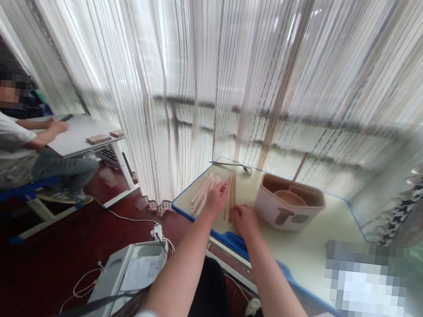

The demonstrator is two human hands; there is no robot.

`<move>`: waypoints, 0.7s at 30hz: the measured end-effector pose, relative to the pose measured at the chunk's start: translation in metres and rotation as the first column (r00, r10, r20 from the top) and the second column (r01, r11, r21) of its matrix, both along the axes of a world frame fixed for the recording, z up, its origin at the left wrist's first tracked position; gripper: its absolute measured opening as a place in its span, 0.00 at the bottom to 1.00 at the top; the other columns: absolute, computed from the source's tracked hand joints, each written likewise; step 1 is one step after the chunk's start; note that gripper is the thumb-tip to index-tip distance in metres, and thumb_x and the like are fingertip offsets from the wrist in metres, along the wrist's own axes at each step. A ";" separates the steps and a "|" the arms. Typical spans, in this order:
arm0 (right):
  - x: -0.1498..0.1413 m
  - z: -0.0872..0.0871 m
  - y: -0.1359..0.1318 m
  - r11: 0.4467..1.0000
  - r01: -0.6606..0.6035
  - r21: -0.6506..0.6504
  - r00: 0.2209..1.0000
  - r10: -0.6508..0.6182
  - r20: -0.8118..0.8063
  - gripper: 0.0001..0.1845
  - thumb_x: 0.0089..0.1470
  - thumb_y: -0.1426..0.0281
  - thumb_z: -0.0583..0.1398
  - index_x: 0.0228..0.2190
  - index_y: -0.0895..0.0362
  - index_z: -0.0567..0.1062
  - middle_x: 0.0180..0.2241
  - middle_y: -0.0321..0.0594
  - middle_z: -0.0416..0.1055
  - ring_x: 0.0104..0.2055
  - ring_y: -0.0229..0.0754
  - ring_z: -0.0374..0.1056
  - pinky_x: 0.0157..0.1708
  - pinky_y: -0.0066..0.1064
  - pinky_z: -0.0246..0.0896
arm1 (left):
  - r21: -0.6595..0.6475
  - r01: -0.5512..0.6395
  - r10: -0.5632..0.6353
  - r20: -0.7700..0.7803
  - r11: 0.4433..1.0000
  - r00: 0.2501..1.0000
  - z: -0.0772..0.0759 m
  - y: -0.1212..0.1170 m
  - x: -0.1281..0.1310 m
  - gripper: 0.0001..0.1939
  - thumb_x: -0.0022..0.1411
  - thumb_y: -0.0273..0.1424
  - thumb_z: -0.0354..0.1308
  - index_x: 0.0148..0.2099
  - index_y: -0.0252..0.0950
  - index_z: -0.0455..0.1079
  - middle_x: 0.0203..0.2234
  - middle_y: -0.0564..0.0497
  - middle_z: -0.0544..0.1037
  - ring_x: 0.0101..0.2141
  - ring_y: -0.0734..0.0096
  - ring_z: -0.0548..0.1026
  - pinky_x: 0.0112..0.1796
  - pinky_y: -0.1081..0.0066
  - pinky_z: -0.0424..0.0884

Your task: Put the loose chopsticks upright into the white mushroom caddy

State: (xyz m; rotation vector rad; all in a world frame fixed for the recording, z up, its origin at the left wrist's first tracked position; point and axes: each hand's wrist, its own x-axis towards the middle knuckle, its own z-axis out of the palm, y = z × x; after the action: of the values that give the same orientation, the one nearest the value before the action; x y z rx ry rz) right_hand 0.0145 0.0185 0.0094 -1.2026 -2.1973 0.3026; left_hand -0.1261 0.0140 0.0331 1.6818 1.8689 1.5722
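My left hand (217, 197) rests over the pale table with its fingers curled in; what they hold, if anything, is hidden. To its left lies a loose heap of light wooden chopsticks (200, 195). Several darker chopsticks (231, 196) lie side by side between my two hands. At their lower right, my right hand (246, 219) has its fingers bent and pressed together, touching or very near the chopstick ends. Whether a stick is pinched there does not show. Close on the right stands a pinkish-white holder (284, 217) with brown compartments and a dark print.
Metal cutlery (247, 168) lies at the table's far edge, by the sheer curtain (205, 76). A blurred pale object (367, 293) is at the right. Below left are a grey cabinet (113, 279) and cables. Another person (3, 140) sits at a separate desk.
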 end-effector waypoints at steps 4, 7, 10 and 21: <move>0.002 -0.002 -0.001 0.997 0.067 0.031 0.997 -0.068 0.036 0.14 0.52 0.72 0.51 0.33 0.59 0.76 0.34 0.45 0.72 0.39 0.42 0.64 0.42 0.29 0.52 | -0.293 -0.046 -0.057 -0.334 0.955 0.941 0.002 -0.012 0.005 0.14 0.58 0.31 0.47 0.42 0.33 0.70 0.37 0.41 0.75 0.42 0.63 0.71 0.45 0.65 0.64; 0.002 -0.002 -0.003 0.987 0.153 0.044 0.985 -0.156 0.073 0.12 0.50 0.72 0.52 0.31 0.59 0.76 0.33 0.45 0.72 0.40 0.44 0.63 0.42 0.30 0.52 | -0.378 -0.077 -0.070 -0.359 0.923 0.931 0.001 -0.013 0.009 0.12 0.56 0.26 0.47 0.36 0.32 0.72 0.32 0.39 0.76 0.39 0.61 0.73 0.42 0.64 0.65; 0.004 -0.001 -0.005 0.976 0.215 0.035 0.970 -0.217 0.105 0.12 0.50 0.72 0.52 0.31 0.59 0.75 0.33 0.47 0.72 0.40 0.44 0.63 0.41 0.31 0.52 | -0.368 -0.073 -0.065 -0.350 0.927 0.934 -0.003 -0.011 0.013 0.13 0.55 0.24 0.47 0.36 0.33 0.73 0.33 0.41 0.76 0.39 0.64 0.73 0.42 0.67 0.65; 0.007 -0.001 -0.013 0.936 0.321 0.141 0.930 -0.340 0.137 0.15 0.53 0.75 0.48 0.33 0.61 0.74 0.32 0.51 0.72 0.34 0.46 0.68 0.33 0.34 0.56 | -0.063 -0.039 0.026 -0.187 0.997 0.982 -0.020 -0.014 0.020 0.09 0.55 0.28 0.50 0.33 0.37 0.73 0.32 0.42 0.76 0.37 0.61 0.72 0.42 0.65 0.65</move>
State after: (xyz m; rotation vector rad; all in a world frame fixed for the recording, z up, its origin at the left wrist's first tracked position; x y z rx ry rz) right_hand 0.0217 0.0055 0.0082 -1.5476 -2.0617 -0.0639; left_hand -0.1064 0.0003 0.0127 1.8346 2.0220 1.3901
